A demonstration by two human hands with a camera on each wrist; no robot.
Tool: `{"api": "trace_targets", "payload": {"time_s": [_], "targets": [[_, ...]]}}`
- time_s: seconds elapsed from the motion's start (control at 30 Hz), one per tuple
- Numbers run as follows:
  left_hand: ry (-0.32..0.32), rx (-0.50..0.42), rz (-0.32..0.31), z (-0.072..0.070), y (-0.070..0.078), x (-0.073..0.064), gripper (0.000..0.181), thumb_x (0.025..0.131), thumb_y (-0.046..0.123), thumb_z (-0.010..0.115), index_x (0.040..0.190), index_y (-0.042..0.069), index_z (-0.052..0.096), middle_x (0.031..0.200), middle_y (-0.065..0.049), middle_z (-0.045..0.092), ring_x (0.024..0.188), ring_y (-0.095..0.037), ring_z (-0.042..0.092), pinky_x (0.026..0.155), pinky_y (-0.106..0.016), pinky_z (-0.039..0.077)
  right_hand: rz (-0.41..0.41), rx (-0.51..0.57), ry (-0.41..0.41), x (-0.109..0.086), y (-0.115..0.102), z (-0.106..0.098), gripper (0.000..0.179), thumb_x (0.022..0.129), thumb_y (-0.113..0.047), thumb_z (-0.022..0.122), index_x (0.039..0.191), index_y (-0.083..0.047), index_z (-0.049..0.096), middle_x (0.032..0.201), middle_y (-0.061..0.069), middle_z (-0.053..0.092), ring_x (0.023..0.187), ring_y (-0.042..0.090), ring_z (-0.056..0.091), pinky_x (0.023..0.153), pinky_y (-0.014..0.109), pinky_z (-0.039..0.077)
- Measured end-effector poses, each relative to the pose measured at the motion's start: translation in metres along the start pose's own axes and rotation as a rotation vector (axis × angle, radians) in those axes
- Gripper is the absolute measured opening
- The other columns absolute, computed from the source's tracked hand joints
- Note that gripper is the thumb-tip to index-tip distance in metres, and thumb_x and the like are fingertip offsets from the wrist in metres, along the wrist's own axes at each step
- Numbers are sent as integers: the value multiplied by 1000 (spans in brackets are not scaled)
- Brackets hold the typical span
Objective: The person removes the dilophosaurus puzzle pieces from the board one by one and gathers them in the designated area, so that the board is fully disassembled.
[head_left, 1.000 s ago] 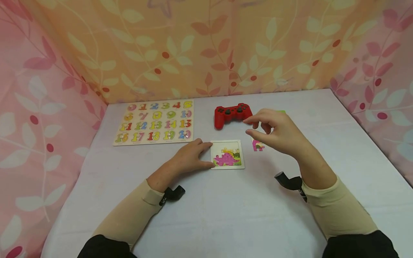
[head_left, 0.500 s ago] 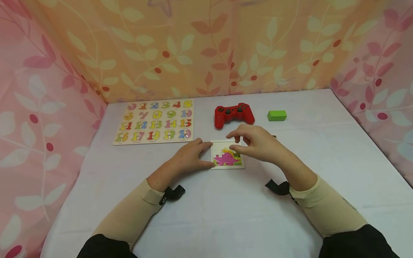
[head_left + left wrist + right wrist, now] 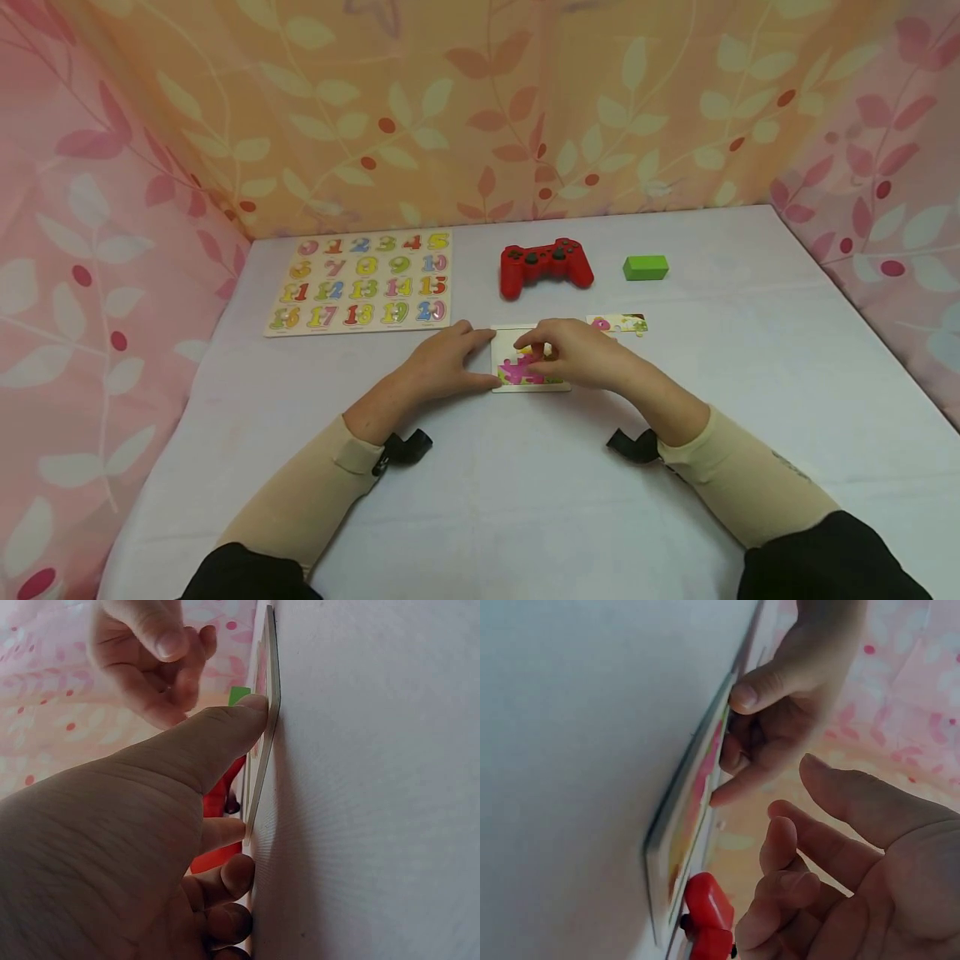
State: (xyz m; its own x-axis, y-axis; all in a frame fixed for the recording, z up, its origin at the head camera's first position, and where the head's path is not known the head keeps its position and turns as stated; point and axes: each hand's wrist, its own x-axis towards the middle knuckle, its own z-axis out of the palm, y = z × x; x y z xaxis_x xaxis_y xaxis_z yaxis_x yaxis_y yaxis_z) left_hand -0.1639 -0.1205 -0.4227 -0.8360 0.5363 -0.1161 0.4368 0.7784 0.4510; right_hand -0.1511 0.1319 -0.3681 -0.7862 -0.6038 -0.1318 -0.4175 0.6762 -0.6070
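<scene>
A small square jigsaw puzzle [image 3: 515,377] with a pink dinosaur picture lies in its pale frame on the white table. My left hand [image 3: 442,360] holds the frame at its left side, thumb near the lower corner and index finger near the upper one. Above the puzzle's right part hovers my right hand [image 3: 581,354], hiding some of the picture. In the right wrist view, the right hand's thumb and loosely bent fingers [image 3: 829,851] stand apart with nothing visible between them. Loose puzzle pieces [image 3: 617,323] lie just beyond that hand, to the right of the frame.
Behind the puzzle sits a red game controller [image 3: 546,265], with a green block [image 3: 646,267] to its right. A wooden number board [image 3: 360,283] occupies the table's back left. Patterned curtains [image 3: 480,108] close off the back and both sides.
My right hand has moved left and toward me from over the loose pieces to above the puzzle, uncovering the green block and those pieces. The left hand has stayed put.
</scene>
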Motion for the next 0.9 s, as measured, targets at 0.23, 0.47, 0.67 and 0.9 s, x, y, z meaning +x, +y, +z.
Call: {"api": "trace_targets", "payload": {"time_s": [0.23, 0.47, 0.67, 0.9], "targets": [[-3, 3, -4, 1, -1, 1, 83, 84, 58, 79, 153, 20, 51, 110, 2, 53, 91, -15, 51, 76, -31, 46, 34, -15, -55, 7, 9, 7, 51, 91, -18, 77, 137, -3, 64, 84, 1, 57, 78, 17, 53, 69, 33, 44], [-2, 3, -9, 1, 0, 0, 83, 84, 57, 79, 152, 20, 51, 111, 2, 53, 92, -15, 51, 77, -31, 46, -17, -93, -90, 11, 22, 12, 53, 94, -19, 76, 142, -5, 61, 93, 3, 56, 86, 18, 52, 74, 33, 44], [0, 8, -3, 0, 1, 0, 83, 84, 56, 79, 152, 19, 51, 112, 2, 54, 92, -15, 51, 77, -31, 46, -56, -131, -59, 12, 29, 15, 45, 96, -17, 73, 139, -6, 64, 100, 1, 59, 92, 17, 55, 80, 34, 46], [1, 8, -4, 0, 0, 0, 83, 84, 56, 79, 152, 18, 51, 111, 2, 54, 91, -15, 51, 76, -31, 46, -17, -84, -32, 14, 31, 18, 41, 95, -19, 75, 134, -10, 65, 102, 1, 60, 95, 19, 56, 85, 39, 46]]}}
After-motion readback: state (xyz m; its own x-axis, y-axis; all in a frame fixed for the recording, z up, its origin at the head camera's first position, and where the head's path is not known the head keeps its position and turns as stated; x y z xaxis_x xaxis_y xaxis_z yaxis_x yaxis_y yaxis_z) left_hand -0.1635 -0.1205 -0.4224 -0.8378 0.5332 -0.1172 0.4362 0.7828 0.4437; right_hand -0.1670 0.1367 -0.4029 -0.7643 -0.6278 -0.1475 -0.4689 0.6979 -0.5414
